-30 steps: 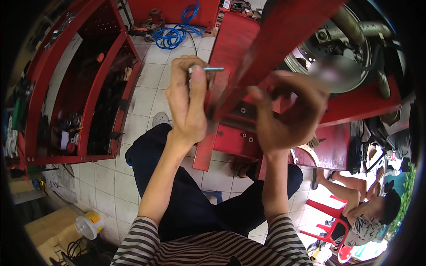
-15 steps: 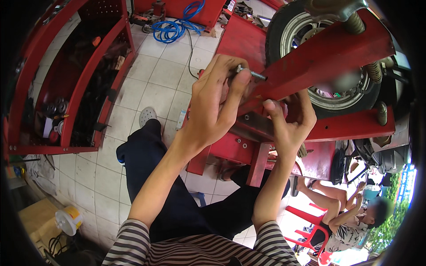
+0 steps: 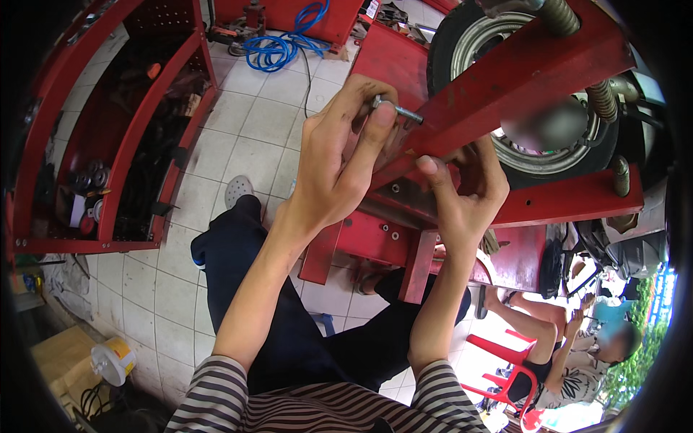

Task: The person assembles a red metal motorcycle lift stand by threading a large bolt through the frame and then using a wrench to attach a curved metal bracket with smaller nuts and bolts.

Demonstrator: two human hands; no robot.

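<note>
Upper centre of the frame, the left hand [image 3: 333, 159] has its grip pinched on a bolt [image 3: 406, 112], which points right and slightly down, tip close by the beam [image 3: 505, 90]. The right hand [image 3: 468, 198], right of centre, is farther from it; its grip I can't tell.

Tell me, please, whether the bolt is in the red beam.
Mostly out: the bolt shows bare shank between the left hand and red beam; whether its tip enters, I cannot tell.
</note>
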